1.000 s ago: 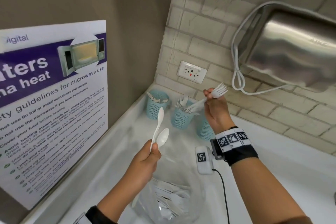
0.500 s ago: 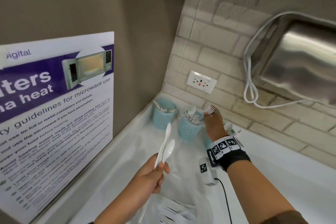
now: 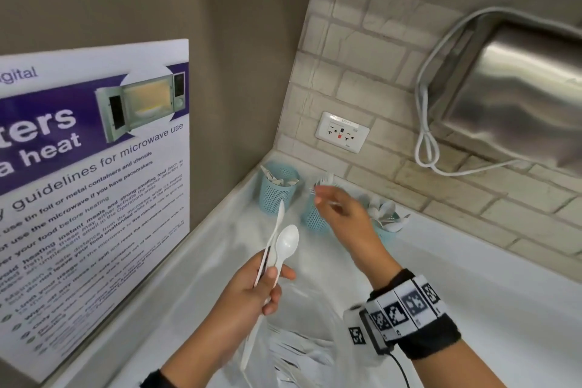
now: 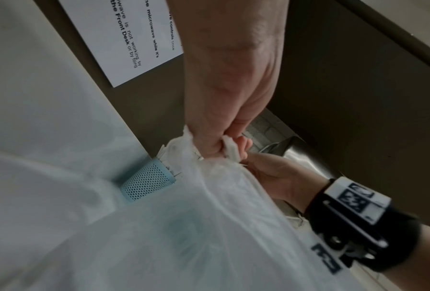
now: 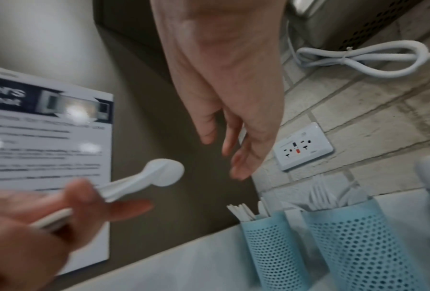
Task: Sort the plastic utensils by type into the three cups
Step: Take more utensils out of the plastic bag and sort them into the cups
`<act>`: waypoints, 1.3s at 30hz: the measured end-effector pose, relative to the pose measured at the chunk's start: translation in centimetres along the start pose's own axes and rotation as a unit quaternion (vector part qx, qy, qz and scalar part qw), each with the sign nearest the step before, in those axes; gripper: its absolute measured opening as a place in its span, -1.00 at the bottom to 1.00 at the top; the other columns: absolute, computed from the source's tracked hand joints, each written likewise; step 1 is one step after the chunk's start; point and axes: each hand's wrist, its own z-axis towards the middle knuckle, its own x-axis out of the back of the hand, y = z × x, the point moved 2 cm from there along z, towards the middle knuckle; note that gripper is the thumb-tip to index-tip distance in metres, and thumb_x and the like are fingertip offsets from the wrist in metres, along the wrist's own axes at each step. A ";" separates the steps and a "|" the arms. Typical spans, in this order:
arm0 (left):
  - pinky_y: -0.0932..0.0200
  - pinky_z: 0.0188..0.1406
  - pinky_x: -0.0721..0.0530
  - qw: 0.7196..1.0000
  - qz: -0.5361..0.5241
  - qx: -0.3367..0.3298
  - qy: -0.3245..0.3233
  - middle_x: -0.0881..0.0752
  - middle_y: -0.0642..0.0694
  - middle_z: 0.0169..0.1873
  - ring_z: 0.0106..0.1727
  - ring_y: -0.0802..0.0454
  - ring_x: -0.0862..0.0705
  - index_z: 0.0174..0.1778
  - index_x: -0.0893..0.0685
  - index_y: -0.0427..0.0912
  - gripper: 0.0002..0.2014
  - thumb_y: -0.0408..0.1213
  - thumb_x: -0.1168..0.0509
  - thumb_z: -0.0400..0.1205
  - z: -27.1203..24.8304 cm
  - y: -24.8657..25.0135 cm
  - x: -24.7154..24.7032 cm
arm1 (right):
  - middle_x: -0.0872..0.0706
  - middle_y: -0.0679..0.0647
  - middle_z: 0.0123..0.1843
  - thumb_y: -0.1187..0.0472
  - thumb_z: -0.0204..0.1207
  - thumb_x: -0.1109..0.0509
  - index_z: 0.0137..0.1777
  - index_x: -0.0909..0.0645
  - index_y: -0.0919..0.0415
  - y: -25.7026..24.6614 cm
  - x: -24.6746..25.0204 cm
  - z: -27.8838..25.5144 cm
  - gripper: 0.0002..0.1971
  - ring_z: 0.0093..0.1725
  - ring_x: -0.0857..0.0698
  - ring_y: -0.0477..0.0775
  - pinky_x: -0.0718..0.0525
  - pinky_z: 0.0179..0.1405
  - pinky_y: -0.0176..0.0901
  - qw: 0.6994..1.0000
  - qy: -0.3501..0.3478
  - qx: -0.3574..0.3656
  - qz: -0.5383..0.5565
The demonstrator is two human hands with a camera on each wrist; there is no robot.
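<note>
Three blue mesh cups stand in the counter's corner: the left cup [image 3: 278,190] holds knives, the middle cup [image 3: 313,219] forks [image 3: 326,180], the right cup [image 3: 389,225] spoons. My left hand [image 3: 271,280] grips a white spoon [image 3: 286,242] and a white knife [image 3: 279,217] by their handles, upright, in front of the cups. My right hand [image 3: 324,198] hovers over the middle cup, blurred. In the right wrist view the right hand [image 5: 223,155] is empty with straight fingers, above the knife cup [image 5: 273,252] and fork cup [image 5: 358,248].
A clear plastic bag [image 3: 299,350] of more white utensils lies on the white counter [image 3: 472,261] below my hands. A microwave poster [image 3: 94,183] leans at the left wall. A socket [image 3: 342,132], a looped white cable [image 3: 426,148] and a steel appliance [image 3: 519,98] are on the tiled wall.
My right hand carried forks down to the middle cup, let them go, and now pulls back empty. The left hand keeps the spoon and knife.
</note>
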 end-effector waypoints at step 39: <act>0.31 -0.44 -0.41 0.992 0.104 -0.053 0.050 -0.55 0.01 -0.32 -0.49 0.24 -0.41 0.02 -0.70 0.10 -0.71 -0.19 -0.05 0.75 -0.3 -1.0 0.3 | -0.72 0.02 -0.14 0.35 0.65 -0.15 -0.10 -0.42 0.04 3.1 10.0 -0.2 -0.81 -0.28 -0.67 -0.07 -0.64 -0.13 -0.21 0.912 0.361 -0.027 0.193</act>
